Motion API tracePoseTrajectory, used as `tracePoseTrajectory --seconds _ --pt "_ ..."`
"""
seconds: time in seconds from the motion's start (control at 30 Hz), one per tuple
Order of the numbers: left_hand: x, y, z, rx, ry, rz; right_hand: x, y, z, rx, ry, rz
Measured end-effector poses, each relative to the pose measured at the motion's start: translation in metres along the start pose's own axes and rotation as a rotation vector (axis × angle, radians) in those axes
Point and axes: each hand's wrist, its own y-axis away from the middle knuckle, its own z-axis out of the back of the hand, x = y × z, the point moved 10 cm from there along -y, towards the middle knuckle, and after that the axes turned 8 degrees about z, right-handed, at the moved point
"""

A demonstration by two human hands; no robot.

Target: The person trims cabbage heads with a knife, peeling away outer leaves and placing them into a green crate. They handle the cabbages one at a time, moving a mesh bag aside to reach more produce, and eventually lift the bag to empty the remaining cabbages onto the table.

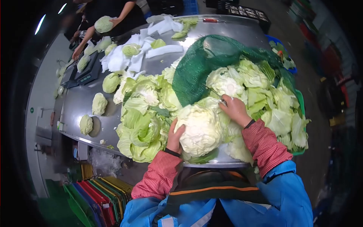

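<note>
A large pale cauliflower-like head, perhaps a cabbage (200,129), rests at the front edge of the metal table (81,104). My left hand (175,137) lies against its left side, thumb on its surface and apart from the hidden fingers. My right hand (234,109), above and right of the head, has its fingers curled round a small dark thing too hidden to name. Loose green leaves (140,132) are heaped to the left, and more leaves (283,109) to the right. A green mesh net (193,75) drapes over the pile behind my hands.
Small trimmed heads (99,104) stand at the left. White foam sleeves (130,56) lie near a scale (87,73). A co-worker (109,13) holds a netted head (104,24). A red-handled tool (213,20) lies at the back. Coloured crates (94,200) stand below left.
</note>
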Motion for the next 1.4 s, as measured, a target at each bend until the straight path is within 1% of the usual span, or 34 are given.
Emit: tracePoseTrajectory --seconds 0.03,0.13,0.17,0.23,0.27,0.3,0.37,0.47,0.5,0.6,0.63,0.73,0.8,0.83,0.93,0.97,1.07,1.13,1.17,1.2,1.23,1.27,1.33,1.4 --pt "-0.002 0.004 -0.003 0.06 0.085 -0.03 -0.012 0.006 -0.001 0.025 0.021 -0.055" --pt "-0.033 0.017 -0.02 0.182 0.097 -0.208 -0.006 0.009 0.019 0.06 0.005 -0.078" --pt "-0.042 0.02 -0.022 0.149 0.017 -0.244 0.0 0.006 0.028 0.124 -0.126 -0.204" --pt "-0.049 0.022 -0.025 0.11 -0.127 -0.266 0.06 0.001 0.065 0.133 -0.356 -0.118" --pt "-0.049 0.024 -0.025 0.089 -0.199 -0.271 0.079 0.001 0.072 0.139 -0.472 -0.079" --pt "-0.046 0.025 -0.027 0.105 -0.193 -0.263 0.087 0.0 0.07 0.15 -0.453 -0.007" --pt "-0.043 0.025 -0.03 0.133 -0.177 -0.252 0.099 -0.004 0.062 0.174 -0.413 0.141" --pt "-0.037 0.02 -0.038 0.311 -0.008 -0.177 0.074 0.005 0.05 0.125 -0.699 0.023" --pt "-0.031 0.018 -0.034 0.298 0.013 -0.151 0.077 0.009 0.06 -0.045 -0.68 0.152" --pt "-0.01 0.009 -0.026 0.277 0.061 -0.075 0.034 0.036 0.032 -0.03 -1.119 -0.313" --pt "-0.001 0.006 -0.024 0.276 0.074 -0.047 0.027 0.04 0.025 -0.084 -1.146 -0.301" --pt "0.013 0.009 -0.028 0.25 0.074 -0.001 0.014 0.058 0.026 -0.158 -1.01 -0.305" --pt "0.019 0.009 -0.032 0.239 0.045 -0.001 -0.004 0.078 0.037 -0.278 -1.021 -0.479" --pt "0.022 0.008 -0.031 0.206 0.087 0.015 -0.015 0.088 0.041 -0.336 -1.026 -0.564" --pt "0.012 0.006 -0.04 0.296 0.414 0.124 -0.072 0.103 0.025 -0.286 -0.891 -0.569" --pt "0.003 0.004 -0.042 0.328 0.421 0.092 -0.076 0.097 0.015 -0.073 -0.554 -0.504" --pt "-0.036 0.009 -0.048 0.129 0.063 -0.274 -0.013 0.077 0.047 0.027 -0.304 -0.423" --pt "-0.036 0.009 -0.054 0.098 0.046 -0.283 0.034 0.062 0.07 0.058 -0.41 -0.367" --pt "-0.033 0.009 -0.058 0.098 0.058 -0.28 0.046 0.062 0.074 0.073 -0.464 -0.348" --pt "-0.031 0.009 -0.062 0.098 0.073 -0.281 0.047 0.061 0.068 0.02 -0.533 -0.273" --pt "-0.026 0.001 -0.062 0.158 0.136 -0.259 0.045 0.059 0.054 -0.038 -0.6 -0.19" --pt "-0.021 -0.006 -0.06 0.188 0.191 -0.216 0.052 0.053 0.057 -0.094 -0.664 -0.102" --pt "-0.012 -0.012 -0.052 0.236 0.308 -0.136 0.038 0.069 0.039 0.141 -0.895 -0.325" --pt "-0.026 0.009 -0.057 0.165 0.146 -0.209 0.034 0.08 0.023 0.184 -1.133 -0.426"
